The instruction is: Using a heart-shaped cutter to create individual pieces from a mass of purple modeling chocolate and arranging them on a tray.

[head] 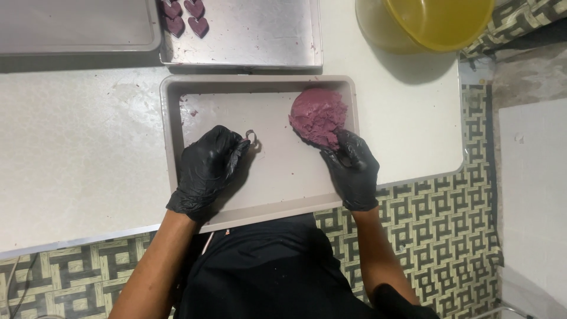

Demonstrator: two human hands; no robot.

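Note:
Both my hands wear black gloves over a shallow grey tray (177, 94) on a white table. My left hand (209, 168) pinches a small metal cutter (251, 137) against the tray floor. At the tray's far right corner lies a lump of purple dough (318, 114). My right hand (351, 165) digs its fingers into the near edge of that lump.
A metal baking sheet (266, 35) behind the tray carries several purple heart-shaped pieces (184, 16) at its left end. Another metal tray (77, 26) lies far left. A yellow bowl (431, 20) stands at the back right. The table's right edge (460, 118) borders a patterned floor.

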